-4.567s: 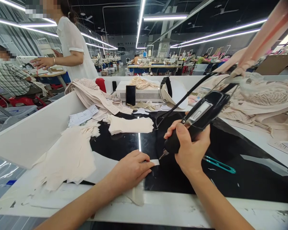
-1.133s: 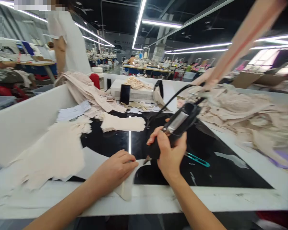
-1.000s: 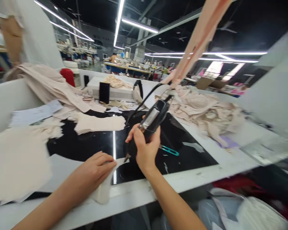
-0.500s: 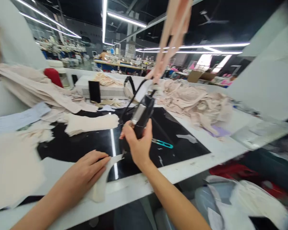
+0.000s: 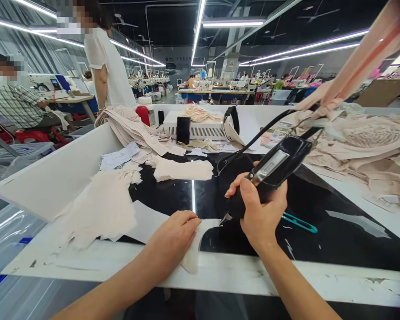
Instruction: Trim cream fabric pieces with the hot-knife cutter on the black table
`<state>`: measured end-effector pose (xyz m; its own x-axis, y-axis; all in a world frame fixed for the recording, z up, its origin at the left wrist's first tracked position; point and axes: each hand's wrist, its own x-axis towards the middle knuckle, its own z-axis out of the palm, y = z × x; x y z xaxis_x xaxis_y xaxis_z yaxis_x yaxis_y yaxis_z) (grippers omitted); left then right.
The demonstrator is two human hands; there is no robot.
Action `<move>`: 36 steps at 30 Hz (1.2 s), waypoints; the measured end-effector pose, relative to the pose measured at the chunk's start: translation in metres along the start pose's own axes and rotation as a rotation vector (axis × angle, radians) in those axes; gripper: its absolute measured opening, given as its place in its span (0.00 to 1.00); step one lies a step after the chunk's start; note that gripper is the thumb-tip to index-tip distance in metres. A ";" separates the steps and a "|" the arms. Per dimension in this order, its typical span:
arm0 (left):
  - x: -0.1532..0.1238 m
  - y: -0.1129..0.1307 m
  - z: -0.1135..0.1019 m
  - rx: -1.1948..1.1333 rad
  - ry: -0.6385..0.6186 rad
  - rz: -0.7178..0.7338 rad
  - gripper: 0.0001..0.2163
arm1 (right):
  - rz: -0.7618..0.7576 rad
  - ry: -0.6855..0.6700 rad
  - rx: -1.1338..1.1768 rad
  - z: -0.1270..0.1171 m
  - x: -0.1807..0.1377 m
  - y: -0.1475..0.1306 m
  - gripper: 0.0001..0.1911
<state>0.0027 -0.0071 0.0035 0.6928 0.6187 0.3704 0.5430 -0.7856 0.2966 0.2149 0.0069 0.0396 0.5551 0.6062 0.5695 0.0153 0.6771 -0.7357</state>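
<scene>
In the head view, the right hand [image 5: 265,209] is wrapped firmly around a black handheld tool [image 5: 282,162], which tilts down to the left. The tool's pointed metal tip [image 5: 225,219] meets the right end of a pale curved piece [image 5: 206,226]. The left hand [image 5: 175,238] lies palm down on this piece, fingers extended together. The piece rests over a black sheet [image 5: 340,244] at the near middle of the white surface [image 5: 233,269], its lower end on the white edge.

Right of the right hand lies a teal-handled cutter [image 5: 300,222], with a pale scrap [image 5: 360,222] farther right. Beyond the hands is a small cream stack [image 5: 183,170]; a larger cream stack [image 5: 103,211] spreads at left. On the far side, a phone [image 5: 183,130] leans against a white box [image 5: 203,130]. Beige garments [image 5: 366,146] are heaped at far right.
</scene>
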 end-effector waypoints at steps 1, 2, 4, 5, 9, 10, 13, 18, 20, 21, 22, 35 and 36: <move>0.000 0.001 -0.001 -0.006 -0.003 -0.009 0.10 | 0.002 -0.001 0.000 -0.001 0.000 0.001 0.18; 0.000 0.001 -0.002 -0.013 -0.006 -0.021 0.11 | 0.003 -0.003 0.000 -0.001 0.000 0.001 0.18; 0.001 0.004 -0.003 -0.032 -0.018 -0.053 0.12 | -0.002 -0.012 -0.003 -0.002 -0.001 0.002 0.19; 0.002 0.005 -0.004 -0.041 -0.029 -0.073 0.12 | -0.006 -0.018 -0.005 -0.002 -0.001 0.002 0.19; 0.007 0.012 -0.003 -0.031 -0.108 -0.166 0.11 | -0.027 -0.020 -0.029 -0.001 -0.001 0.000 0.18; 0.008 0.013 -0.002 -0.017 -0.134 -0.190 0.11 | -0.029 -0.020 -0.040 -0.001 -0.001 -0.001 0.17; 0.008 0.014 0.002 0.019 -0.196 -0.246 0.12 | -0.030 -0.020 -0.062 0.000 -0.003 -0.004 0.17; 0.002 0.010 0.006 0.024 -0.199 -0.253 0.14 | -0.049 0.005 -0.085 -0.001 -0.009 -0.009 0.19; 0.000 0.007 0.008 0.028 -0.181 -0.229 0.13 | -0.050 0.023 -0.095 -0.002 -0.012 -0.011 0.20; -0.001 0.006 0.009 0.034 -0.171 -0.210 0.13 | -0.050 0.031 -0.099 -0.002 -0.013 -0.012 0.20; -0.002 0.004 0.010 0.044 -0.163 -0.191 0.12 | -0.048 0.039 -0.104 -0.002 -0.014 -0.013 0.20; -0.015 0.000 0.011 0.151 -0.178 -0.058 0.11 | -0.036 0.073 -0.097 -0.001 -0.023 -0.020 0.22; -0.015 0.000 0.011 0.162 -0.189 -0.056 0.10 | -0.033 0.073 -0.100 0.000 -0.023 -0.021 0.22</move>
<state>-0.0028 -0.0165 -0.0115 0.7278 0.6613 0.1815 0.6414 -0.7501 0.1610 0.2019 -0.0211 0.0419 0.6117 0.5499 0.5687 0.1153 0.6492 -0.7518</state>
